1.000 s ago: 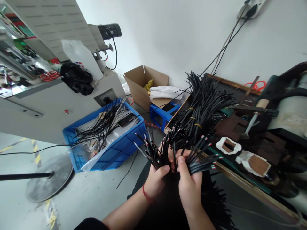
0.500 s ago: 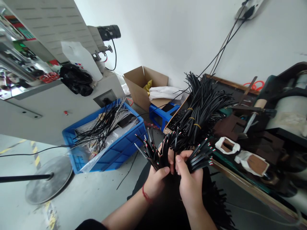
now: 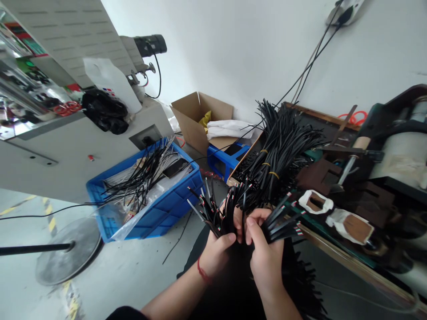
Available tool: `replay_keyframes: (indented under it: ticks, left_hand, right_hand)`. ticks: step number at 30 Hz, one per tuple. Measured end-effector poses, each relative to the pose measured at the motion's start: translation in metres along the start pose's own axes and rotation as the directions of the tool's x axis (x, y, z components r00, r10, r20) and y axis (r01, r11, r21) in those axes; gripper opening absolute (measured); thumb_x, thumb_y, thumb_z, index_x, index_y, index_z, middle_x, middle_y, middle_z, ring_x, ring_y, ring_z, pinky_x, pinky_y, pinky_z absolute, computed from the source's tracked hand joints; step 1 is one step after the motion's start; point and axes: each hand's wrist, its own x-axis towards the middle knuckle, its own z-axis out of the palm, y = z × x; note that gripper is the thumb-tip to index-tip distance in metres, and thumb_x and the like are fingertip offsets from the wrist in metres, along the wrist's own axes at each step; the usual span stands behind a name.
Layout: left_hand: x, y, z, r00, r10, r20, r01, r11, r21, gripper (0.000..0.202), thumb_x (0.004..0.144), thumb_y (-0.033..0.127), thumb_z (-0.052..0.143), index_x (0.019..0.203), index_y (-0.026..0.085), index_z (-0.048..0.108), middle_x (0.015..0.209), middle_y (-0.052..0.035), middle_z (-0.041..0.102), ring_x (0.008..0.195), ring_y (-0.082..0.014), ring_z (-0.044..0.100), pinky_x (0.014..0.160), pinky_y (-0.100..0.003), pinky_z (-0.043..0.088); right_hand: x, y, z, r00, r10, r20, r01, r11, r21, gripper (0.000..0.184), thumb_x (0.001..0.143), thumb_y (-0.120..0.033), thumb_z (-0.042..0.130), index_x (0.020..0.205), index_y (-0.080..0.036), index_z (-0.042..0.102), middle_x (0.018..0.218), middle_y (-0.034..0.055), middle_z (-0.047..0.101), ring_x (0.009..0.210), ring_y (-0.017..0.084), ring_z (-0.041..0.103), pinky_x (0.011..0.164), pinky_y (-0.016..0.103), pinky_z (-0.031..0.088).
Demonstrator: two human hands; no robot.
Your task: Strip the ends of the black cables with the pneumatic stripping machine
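Note:
My left hand is closed around a thick bunch of black cables, whose cut ends show small red, white and green wire tips. A smaller bunch of the same black cables fans out to the right from my right hand, which is closed on it. The fingers of both hands come close together between the two bunches. More black cables lie across my lap, their ends pointing right. The lower lengths of the held bunches are lost against the dark clothing.
Banded bundles of black cables lie on the workbench at right, beside a machine. A blue crate with loose wires, a cardboard box and a blue stool stand on the floor. A round metal base is at left.
My right hand has shifted slightly right, and its cable ends have swung a little further out to the right. My left hand and its bunch stay nearly in place.

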Motion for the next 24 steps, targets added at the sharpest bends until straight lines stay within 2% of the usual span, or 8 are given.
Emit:
replay_keyframes:
  ticks: [2,5,9,12,15,18,21,24]
  left_hand:
    - [-0.0013,-0.0004,-0.0014,1.0,-0.01,0.007,0.01,1.0,-0.002,0.029,0.079,0.042,0.084,0.09,0.019,0.07,0.081,-0.0013,0.054,0.073,-0.0179,0.053,0.073,-0.033,0.048]
    - [-0.0031,-0.0009,-0.0031,0.999,-0.033,0.01,0.033,0.999,-0.004,0.031,0.079,0.044,0.084,0.091,0.02,0.069,0.078,-0.0009,0.054,0.076,-0.0212,0.059,0.076,-0.037,0.05]
    - [-0.0033,-0.0017,-0.0025,0.999,-0.037,0.012,0.037,0.999,-0.008,0.031,0.078,0.045,0.085,0.086,0.02,0.067,0.072,-0.0007,0.055,0.078,-0.0244,0.063,0.081,-0.04,0.052]
    - [-0.0026,-0.003,-0.0015,0.999,-0.033,0.005,0.033,0.999,-0.028,0.031,0.077,0.045,0.085,0.085,0.021,0.067,0.071,-0.0007,0.055,0.077,-0.025,0.063,0.082,-0.042,0.053]
    - [-0.0032,-0.0062,-0.0042,0.998,-0.046,-0.031,0.046,0.999,0.0,0.031,0.077,0.044,0.086,0.087,0.02,0.069,0.069,-0.0005,0.056,0.074,-0.0232,0.061,0.079,-0.039,0.051]
    - [-0.0039,-0.0096,-0.0082,0.997,-0.038,-0.07,0.043,0.997,0.062,0.032,0.08,0.045,0.085,0.09,0.018,0.071,0.07,-0.0003,0.057,0.072,-0.0196,0.056,0.076,-0.034,0.047]
    - [-0.0033,-0.0093,-0.0073,0.995,-0.021,-0.094,0.031,0.993,0.115,0.034,0.081,0.046,0.086,0.088,0.017,0.07,0.073,-0.0005,0.058,0.073,-0.0181,0.053,0.075,-0.033,0.045]
    - [-0.002,-0.0059,-0.002,0.993,-0.011,-0.114,0.028,0.987,0.157,0.036,0.08,0.047,0.088,0.084,0.018,0.067,0.071,0.0004,0.057,0.07,-0.0176,0.053,0.071,-0.032,0.046]
  right_hand:
    - [0.003,0.0002,0.001,0.999,0.042,0.001,-0.042,0.999,-0.008,0.014,0.096,-0.035,0.075,0.098,-0.022,0.07,0.067,-0.0052,0.06,0.048,0.01,0.053,0.045,0.022,0.044]
    - [0.0072,-0.0006,0.0017,0.992,0.12,0.036,-0.119,0.993,-0.023,0.027,0.09,-0.036,0.079,0.113,-0.022,0.073,0.08,-0.0001,0.071,0.05,0.013,0.058,0.04,0.022,0.041]
    - [0.0091,-0.0006,0.0001,0.965,0.232,0.124,-0.236,0.972,0.018,0.03,0.091,-0.036,0.076,0.117,-0.022,0.074,0.07,-0.0026,0.066,0.049,0.013,0.057,0.042,0.023,0.041]
    - [0.0082,0.0008,-0.0025,0.95,0.292,0.113,-0.3,0.952,0.062,0.032,0.092,-0.039,0.075,0.119,-0.022,0.076,0.071,-0.0023,0.065,0.052,0.013,0.055,0.045,0.024,0.039]
    - [0.0071,0.002,-0.0046,0.956,0.271,0.113,-0.286,0.947,0.147,0.036,0.099,-0.052,0.067,0.112,-0.021,0.078,0.057,-0.005,0.054,0.048,0.013,0.049,0.046,0.025,0.038]
    - [0.0059,0.003,-0.0055,0.98,0.155,0.128,-0.181,0.959,0.22,0.053,0.1,-0.069,0.058,0.099,-0.02,0.079,0.047,-0.0083,0.039,0.045,0.013,0.044,0.051,0.027,0.042]
    - [0.0046,0.0039,-0.0043,0.993,0.081,0.082,-0.097,0.971,0.217,0.042,0.1,-0.06,0.067,0.094,-0.021,0.079,0.048,-0.0095,0.036,0.045,0.011,0.039,0.051,0.026,0.042]
    - [0.0044,0.0033,-0.0012,0.994,0.106,0.004,-0.106,0.981,0.163,0.027,0.104,-0.046,0.069,0.097,-0.022,0.079,0.056,-0.0064,0.047,0.052,0.013,0.049,0.053,0.026,0.046]
